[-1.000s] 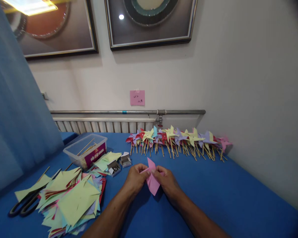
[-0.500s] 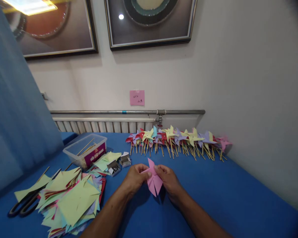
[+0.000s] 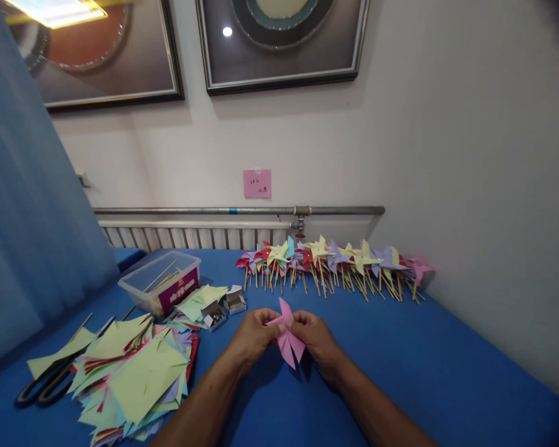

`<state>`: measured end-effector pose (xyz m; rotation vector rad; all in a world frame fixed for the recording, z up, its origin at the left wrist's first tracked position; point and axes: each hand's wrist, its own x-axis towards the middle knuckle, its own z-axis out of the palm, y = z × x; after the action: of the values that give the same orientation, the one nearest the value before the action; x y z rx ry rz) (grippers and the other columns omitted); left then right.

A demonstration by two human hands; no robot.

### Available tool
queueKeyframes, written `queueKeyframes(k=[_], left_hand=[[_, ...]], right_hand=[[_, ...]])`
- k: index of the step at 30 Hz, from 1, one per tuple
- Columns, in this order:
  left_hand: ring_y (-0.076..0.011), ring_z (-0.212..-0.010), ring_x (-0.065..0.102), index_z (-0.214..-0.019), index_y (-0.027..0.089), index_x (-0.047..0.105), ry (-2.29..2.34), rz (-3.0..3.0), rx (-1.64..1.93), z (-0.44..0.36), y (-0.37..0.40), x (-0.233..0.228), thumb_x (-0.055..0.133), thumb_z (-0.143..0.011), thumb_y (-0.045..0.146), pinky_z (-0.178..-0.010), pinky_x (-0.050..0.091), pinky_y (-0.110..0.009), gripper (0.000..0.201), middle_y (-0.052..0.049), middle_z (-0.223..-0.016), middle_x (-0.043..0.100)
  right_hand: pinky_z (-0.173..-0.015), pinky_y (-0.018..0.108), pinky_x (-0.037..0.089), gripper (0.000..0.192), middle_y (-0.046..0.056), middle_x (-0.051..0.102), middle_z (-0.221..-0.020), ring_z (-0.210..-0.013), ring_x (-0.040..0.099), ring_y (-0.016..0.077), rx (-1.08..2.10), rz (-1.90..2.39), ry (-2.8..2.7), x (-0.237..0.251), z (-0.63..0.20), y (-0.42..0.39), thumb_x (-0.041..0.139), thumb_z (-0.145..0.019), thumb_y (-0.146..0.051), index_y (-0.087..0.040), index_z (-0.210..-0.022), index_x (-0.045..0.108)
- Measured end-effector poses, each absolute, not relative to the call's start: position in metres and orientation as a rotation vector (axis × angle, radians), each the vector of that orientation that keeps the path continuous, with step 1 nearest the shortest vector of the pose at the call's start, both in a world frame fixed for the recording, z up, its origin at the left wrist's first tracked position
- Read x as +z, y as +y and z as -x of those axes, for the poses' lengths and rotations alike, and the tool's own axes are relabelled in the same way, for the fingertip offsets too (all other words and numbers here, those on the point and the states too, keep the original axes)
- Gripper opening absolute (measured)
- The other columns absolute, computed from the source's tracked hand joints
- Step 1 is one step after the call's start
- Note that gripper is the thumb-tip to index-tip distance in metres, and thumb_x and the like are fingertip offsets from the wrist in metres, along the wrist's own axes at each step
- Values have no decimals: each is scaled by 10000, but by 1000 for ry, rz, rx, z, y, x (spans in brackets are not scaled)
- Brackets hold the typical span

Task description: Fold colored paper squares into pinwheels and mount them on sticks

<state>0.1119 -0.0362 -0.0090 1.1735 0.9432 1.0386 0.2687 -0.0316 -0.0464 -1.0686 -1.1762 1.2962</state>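
A pink paper pinwheel point(image 3: 289, 344) with slit, partly folded blades is held between my two hands above the blue table. My left hand point(image 3: 256, 335) pinches its left side with thumb and fingers. On the other side, my right hand point(image 3: 314, 338) is closed on the paper, its thumb near the middle. Whether a pin is in the centre I cannot tell, as the thumbs cover it. Left of my hands lie two small open boxes, one with metal pins point(image 3: 217, 318) inside, the other a grey box point(image 3: 235, 302).
A stack of cut coloured paper point(image 3: 144, 379) lies at the left beside black-handled scissors point(image 3: 51, 382). Behind it stands a clear plastic tub point(image 3: 161, 285) with thin sticks. Finished pinwheels point(image 3: 326, 257) on sticks line the table's back edge. A blue curtain point(image 3: 37, 186) hangs at left.
My right thumb has shifted slightly inward over the pinwheel's middle, and the paper has turned a little. Both hands keep their hold.
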Motion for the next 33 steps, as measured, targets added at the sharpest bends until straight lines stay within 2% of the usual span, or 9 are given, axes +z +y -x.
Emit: queueKeyframes(k=[9,13,20,26,33], left_hand=[[-108,-573,535,-739,119,686,964,-1209,1007,-108,-37,-7,759,-550,187,-585,394,-229,213,-22,-656,658],[-123,-591,554,-774,118,700,1033,-1249,1037,-109,-34,-10,712,-549,146,-597,406,-237,227,-35,-671,667],[-120,-586,542,-782,118,701,1064,-1263,1070,-110,-32,-14,734,-568,158,-590,392,-239,221,-24,-667,655],[-105,-560,509,-753,119,673,988,-1196,1061,-109,-33,-11,797,-597,307,-573,363,-234,274,-12,-632,624],[-100,-572,517,-796,118,682,974,-1256,1048,-99,-26,-17,862,-519,246,-589,357,-234,354,-3,-644,628]], right_hand=[[-520,240,373,297,-15,607,-605,-536,493,110,1281,1091,-1188,-51,-271,-27,783,-639,-412,-174,-704,619],[-533,242,369,275,-20,617,-598,-531,498,110,1317,1071,-1182,-45,-271,-31,783,-637,-378,-168,-714,622],[-544,248,356,251,-24,604,-604,-529,491,107,1328,1077,-1181,-43,-271,-31,761,-640,-368,-179,-702,607],[-539,253,342,239,-31,565,-601,-537,455,106,1210,1093,-1299,-41,-271,-32,750,-693,-358,-185,-684,584],[-551,255,302,227,-45,507,-619,-553,397,100,1184,1069,-1500,-34,-273,-39,704,-752,-361,-193,-693,564]])
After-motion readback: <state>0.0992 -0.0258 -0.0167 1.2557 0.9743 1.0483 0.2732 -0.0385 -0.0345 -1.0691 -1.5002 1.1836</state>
